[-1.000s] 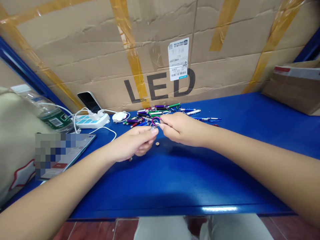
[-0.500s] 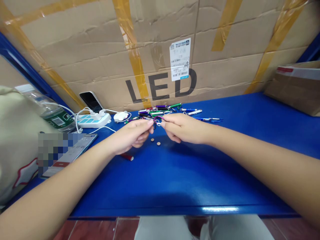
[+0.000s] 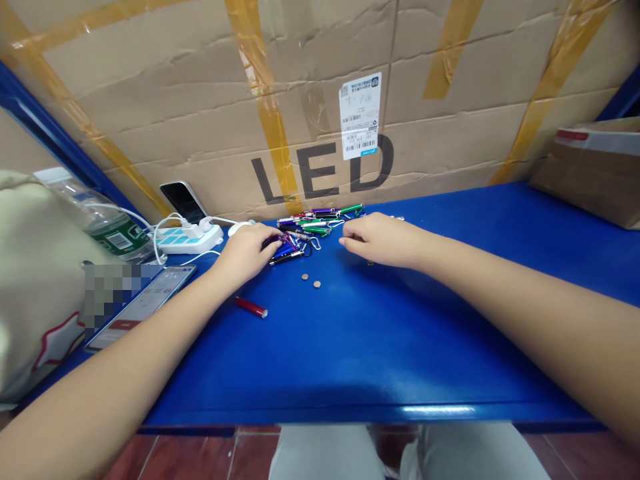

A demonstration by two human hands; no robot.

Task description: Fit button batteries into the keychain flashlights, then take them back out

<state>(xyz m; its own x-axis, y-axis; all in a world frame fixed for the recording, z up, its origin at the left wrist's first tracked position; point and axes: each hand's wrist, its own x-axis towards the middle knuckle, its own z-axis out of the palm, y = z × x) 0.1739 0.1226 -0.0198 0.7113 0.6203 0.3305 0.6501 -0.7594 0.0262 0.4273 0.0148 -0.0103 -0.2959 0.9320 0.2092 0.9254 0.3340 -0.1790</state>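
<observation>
1. At a glossy blue tabletop, a person's left hand is at the near-left edge of a jumbled pile of slim, shiny metal tubes in purple, green, blue, red and silver, some with clips. Its fingers are curled and the thumb is near the forefinger; whether they grip a tube cannot be told.

2. The right hand is to the right of the pile, thumb and bent forefinger leaving a small gap at the tips. The other fingers are hidden, so whether it holds anything cannot be told.

3. Nearer the person lie two small, round, tan discs, close together but apart, and a glossy red metal tube just beside the left forearm.

4. The step in hand appears to be sorting or picking at the pile, with the left hand leading.

5. Any next move there would seem to call for a light fingertip pinch on a single tube, clear of neighbouring clips, and for leaving the loose discs undisturbed.
</observation>
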